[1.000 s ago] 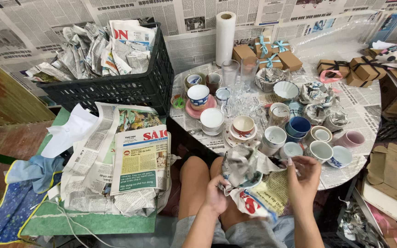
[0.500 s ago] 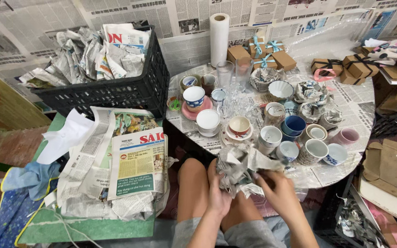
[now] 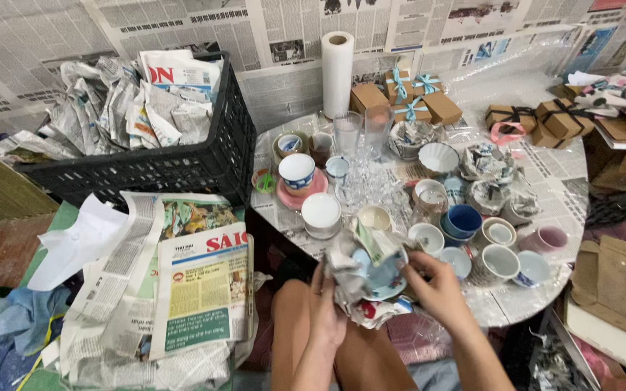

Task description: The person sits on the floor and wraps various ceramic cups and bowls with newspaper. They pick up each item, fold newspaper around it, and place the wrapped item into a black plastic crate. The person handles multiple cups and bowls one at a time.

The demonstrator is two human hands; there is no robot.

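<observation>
At 6 o'clock of the round table [image 3: 545,190], over my knees, both hands are on a pale blue cup [image 3: 380,269] half wrapped in crumpled newspaper [image 3: 349,264]. I see my left hand [image 3: 325,313] cupped round the paper bundle from the 9 o'clock side, fingers closed on it. My right hand [image 3: 435,284] grips from 3 o'clock, fingers curled onto the cup rim and paper edge. Cup looks glossy and light blue inside, mouth tilted toward me, with paper folded over its top and bunched under it. Whether a saucer sits under it, I can't tell.

Table top is lined with newsprint and clear film. It carries many cups: a dark blue cup [image 3: 465,220] at 1 o'clock of the held one, white cups [image 3: 500,261] at 3 o'clock, a pink mug [image 3: 549,238] further right, and a white cup on a pink saucer [image 3: 297,174] at 11 o'clock. Clear glasses [image 3: 347,132] stand toward 12, a paper towel roll [image 3: 337,72] behind them. Brown gift boxes with teal ribbon [image 3: 409,101] sit at the far edge.

At 9 to 10 o'clock I see a black plastic crate [image 3: 182,168] stuffed with wrapped bundles; a stack of flat newspapers [image 3: 197,289] lies just in front of it. Walls are papered in newsprint.
</observation>
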